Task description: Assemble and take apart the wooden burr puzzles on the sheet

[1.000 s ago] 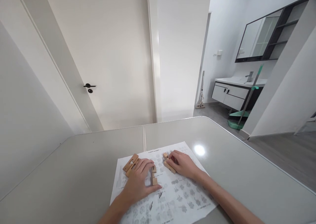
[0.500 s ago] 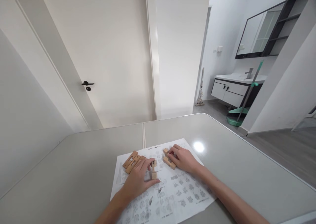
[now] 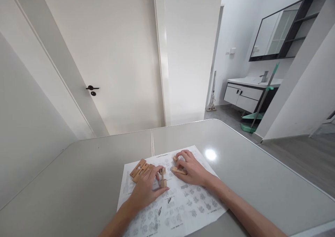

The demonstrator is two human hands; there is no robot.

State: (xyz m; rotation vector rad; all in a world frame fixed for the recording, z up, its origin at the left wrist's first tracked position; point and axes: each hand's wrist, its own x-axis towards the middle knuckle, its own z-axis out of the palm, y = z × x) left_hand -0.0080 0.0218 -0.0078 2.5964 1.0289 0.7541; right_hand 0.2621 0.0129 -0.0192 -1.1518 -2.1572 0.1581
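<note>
My left hand [image 3: 147,185] pinches a pale notched wooden puzzle piece [image 3: 163,183] between thumb and fingertips. It stands on end on the printed sheet [image 3: 175,209], with a dark figure 3 on its upper block. Just beyond those fingers, several darker brown slotted wooden pieces [image 3: 138,168] lie side by side, partly hidden by the hand. To the right, my right hand [image 3: 193,168] has its fingers curled over a light wooden puzzle piece [image 3: 178,170]. A small wooden block end [image 3: 175,158] shows by its fingertips; whether both belong to one piece I cannot tell.
The sheet, covered in small printed diagrams, lies on a grey table [image 3: 86,181] with a seam running across its far half. Behind it are a door with a black handle [image 3: 92,88], a washbasin cabinet [image 3: 243,96], a mop [image 3: 213,97] and a green dustpan [image 3: 248,127].
My right hand has shifted slightly nearer and over the light piece, covering more of it, and that piece has turned a little. My left hand holds its piece almost unmoved.
</note>
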